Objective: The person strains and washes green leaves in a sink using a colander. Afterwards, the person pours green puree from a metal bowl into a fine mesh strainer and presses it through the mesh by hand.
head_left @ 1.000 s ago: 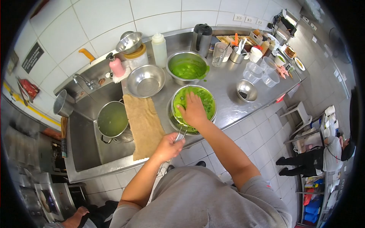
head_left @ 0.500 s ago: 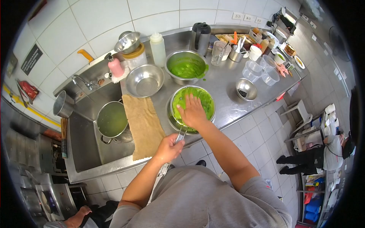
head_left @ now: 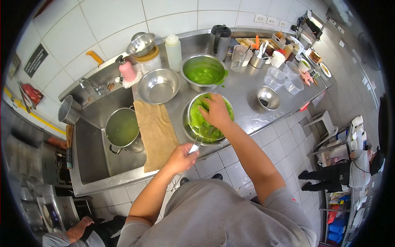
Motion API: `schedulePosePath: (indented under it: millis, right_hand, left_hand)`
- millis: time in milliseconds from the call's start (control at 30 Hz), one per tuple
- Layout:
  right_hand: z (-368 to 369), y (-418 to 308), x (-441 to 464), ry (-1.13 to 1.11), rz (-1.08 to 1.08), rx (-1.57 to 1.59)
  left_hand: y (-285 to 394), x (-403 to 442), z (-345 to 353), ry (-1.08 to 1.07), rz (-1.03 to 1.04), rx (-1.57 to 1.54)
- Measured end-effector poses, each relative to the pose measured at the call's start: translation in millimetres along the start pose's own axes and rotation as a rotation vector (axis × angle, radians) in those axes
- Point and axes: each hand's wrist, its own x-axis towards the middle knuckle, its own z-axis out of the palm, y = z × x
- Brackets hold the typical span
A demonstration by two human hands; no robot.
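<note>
My left hand (head_left: 182,159) is closed around the metal handle (head_left: 196,145) of a round strainer (head_left: 233,111) resting over a steel bowl (head_left: 187,132). Thick green puree (head_left: 199,119) lies in the strainer. My right hand (head_left: 218,112) is over it, fingers bent down at the puree's far side and thumb held apart; the fingertips are partly hidden. Just behind stands a steel bowl (head_left: 186,79) with more green puree (head_left: 204,75) inside and some spilled on its rim. A brown cloth (head_left: 154,136) lies to the left of the strainer.
The sink (head_left: 91,164) on the left holds a pot of greenish liquid (head_left: 122,128). A shallow steel bowl (head_left: 159,87), squeeze bottle (head_left: 173,53) and thermos jug (head_left: 220,41) stand behind. At right are a small bowl (head_left: 267,99) and plastic containers (head_left: 293,84). Two other people are nearby.
My right hand has gone from flat, spread fingers to bent ones and shifted slightly right and away from me. The left hand keeps its grip on the handle.
</note>
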Motion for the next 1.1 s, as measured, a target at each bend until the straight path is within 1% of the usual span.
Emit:
schedulePosePath:
  millis: [33, 67, 133, 167, 233, 333, 367, 433, 467, 533, 567, 633, 667, 733, 833, 933, 967, 1033, 1100]
  right_hand:
    - [-2.8, 1.4, 2.7, -0.039, -0.052, 0.023]
    - [-4.7, 0.9, 2.8, -0.039, -0.054, 0.023]
    - [-9.1, -2.4, -0.9, -0.126, -0.183, 0.126]
    - [-12.4, -3.2, -3.8, -0.127, -0.186, 0.127]
    - [-17.9, -2.9, -11.9, -0.316, -0.389, 0.137]
    - [-24.1, 3.1, -20.0, -0.309, -0.427, 0.082]
    - [-27.1, 7.0, -19.7, -0.312, -0.428, 0.082]
    - [-36.8, 10.4, -16.3, -0.288, -0.303, -0.150]
    - [-36.4, 10.1, -17.8, -0.284, -0.296, -0.154]
    - [-32.7, 4.4, -21.0, -0.283, -0.398, -0.023]
    - [-32.1, 1.3, -25.8, -0.284, -0.396, -0.023]
    - [-34.0, -7.3, -34.1, -0.547, -0.499, -0.138]
    - [-34.6, -4.8, -34.0, -0.547, -0.498, -0.138]
    - [-38.9, 4.1, -31.4, -0.588, -0.468, -0.256]
    - [-45.9, 6.5, -27.8, -0.603, -0.475, -0.195]
    - [-52.6, 0.0, -23.3, -0.660, -0.497, -0.230]
    - [-51.6, 3.4, -21.7, -0.661, -0.496, -0.230]
    - [-50.8, 9.8, -18.3, -0.555, -0.349, -0.261]
    - [-49.7, 10.0, -18.7, -0.544, -0.334, -0.246]
  left_hand:
    - [-4.0, 1.7, 0.4, -0.007, -0.009, 0.004]
    - [-5.9, 2.4, 0.3, -0.012, -0.019, 0.008]
    - [-3.7, 2.0, 1.1, -0.009, -0.021, 0.022]
    - [-2.9, 2.1, 1.3, -0.009, -0.025, 0.037]
    - [-7.0, 5.0, -2.4, -0.001, -0.017, 0.037]
    - [-7.3, 5.6, -8.1, 0.001, -0.022, 0.012]
    - [-7.6, 4.6, -8.7, -0.001, -0.036, -0.015]
    - [-7.3, 2.7, -8.1, 0.000, -0.038, -0.025]
    - [-5.8, 3.1, -7.6, 0.000, -0.037, -0.032]
    - [-2.1, 3.3, -7.1, -0.011, -0.034, -0.030]
    - [-1.0, 1.8, -6.9, -0.015, -0.034, -0.032]
    - [2.6, -1.1, -6.4, -0.018, -0.029, -0.043]
    - [3.6, -1.6, -6.2, -0.021, -0.021, -0.056]
    - [-0.4, -1.3, -7.8, -0.022, -0.032, -0.044]
    - [-5.5, -1.6, -8.9, -0.021, -0.041, -0.052]
    - [-2.1, -3.5, -10.0, -0.015, -0.016, -0.084]
    - [2.2, -4.3, -10.1, -0.008, 0.011, -0.094]
    - [10.3, -6.6, -7.9, 0.012, 0.008, -0.100]
    - [18.4, -8.2, -7.4, 0.036, 0.005, -0.105]
